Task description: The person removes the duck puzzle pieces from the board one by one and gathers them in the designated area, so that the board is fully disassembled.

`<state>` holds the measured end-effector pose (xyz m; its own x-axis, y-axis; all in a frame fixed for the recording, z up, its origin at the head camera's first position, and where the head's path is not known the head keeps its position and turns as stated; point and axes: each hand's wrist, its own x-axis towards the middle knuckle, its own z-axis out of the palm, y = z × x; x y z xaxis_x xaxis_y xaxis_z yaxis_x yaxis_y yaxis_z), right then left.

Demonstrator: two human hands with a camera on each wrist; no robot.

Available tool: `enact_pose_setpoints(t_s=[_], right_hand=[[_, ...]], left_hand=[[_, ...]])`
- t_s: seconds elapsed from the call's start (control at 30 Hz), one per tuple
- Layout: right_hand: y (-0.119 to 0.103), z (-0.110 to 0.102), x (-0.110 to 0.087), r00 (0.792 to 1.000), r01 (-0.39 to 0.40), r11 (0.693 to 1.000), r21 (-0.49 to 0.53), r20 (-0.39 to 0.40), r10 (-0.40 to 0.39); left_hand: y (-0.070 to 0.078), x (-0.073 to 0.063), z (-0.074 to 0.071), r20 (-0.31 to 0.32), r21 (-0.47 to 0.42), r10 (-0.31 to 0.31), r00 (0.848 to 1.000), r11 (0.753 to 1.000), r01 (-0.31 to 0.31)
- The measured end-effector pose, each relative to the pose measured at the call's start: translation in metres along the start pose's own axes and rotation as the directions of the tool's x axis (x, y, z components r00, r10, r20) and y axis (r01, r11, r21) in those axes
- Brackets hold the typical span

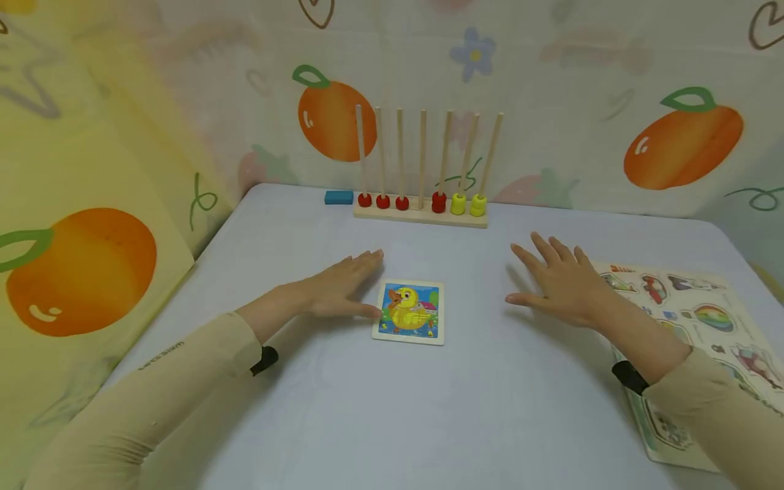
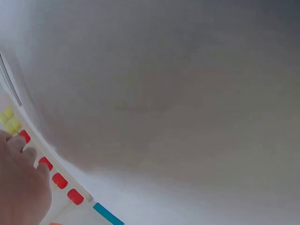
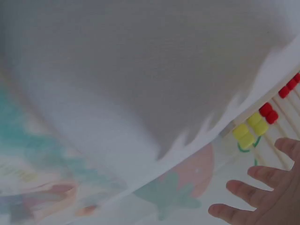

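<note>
A small square duck puzzle [image 1: 409, 313] in a pale frame lies flat on the white table. My left hand [image 1: 337, 286] is held out at its left side, fingers extended and thumb tip overlapping the puzzle's left edge in the head view. To the right, my right hand [image 1: 560, 282] hovers with its fingers spread and nothing in it, casting a shadow on the cloth. The left wrist view catches the left hand [image 2: 23, 187] at its lower left edge, and the right wrist view has the spread right fingers [image 3: 267, 176] at lower right.
A wooden bead rack [image 1: 420, 216] with upright pegs and red and yellow beads stands at the back. Beside its left end lies a blue block [image 1: 339, 197]. A large picture board [image 1: 658, 435] lies under the right forearm. Printed fabric [image 1: 404, 61] hangs behind the table.
</note>
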<state>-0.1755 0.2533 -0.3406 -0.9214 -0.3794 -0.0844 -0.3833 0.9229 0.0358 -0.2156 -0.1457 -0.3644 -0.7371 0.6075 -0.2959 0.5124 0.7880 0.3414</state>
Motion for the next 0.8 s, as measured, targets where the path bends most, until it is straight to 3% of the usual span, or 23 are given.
enact_pose_setpoints(t_s=[0.2,0.43,0.6,0.8], right_hand=[[-0.021,-0.004,0.016,0.998,0.062,0.997,0.040,-0.013,-0.062],[-0.048,-0.008,0.035,0.993,0.112,0.983,0.145,-0.039,-0.107],[-0.072,-0.012,0.047,0.989,0.147,0.955,0.259,-0.038,-0.142],[-0.095,-0.014,0.063,0.981,0.193,0.899,0.393,-0.045,-0.190]], left_hand=[[0.003,0.003,0.005,0.063,-0.062,0.027,0.998,0.998,-0.023],[0.003,0.004,0.008,0.053,-0.149,0.035,0.998,0.988,-0.026],[0.002,0.004,0.010,0.036,-0.165,0.048,0.998,0.985,-0.041],[0.000,0.003,0.009,0.042,-0.170,0.072,0.997,0.983,-0.063]])
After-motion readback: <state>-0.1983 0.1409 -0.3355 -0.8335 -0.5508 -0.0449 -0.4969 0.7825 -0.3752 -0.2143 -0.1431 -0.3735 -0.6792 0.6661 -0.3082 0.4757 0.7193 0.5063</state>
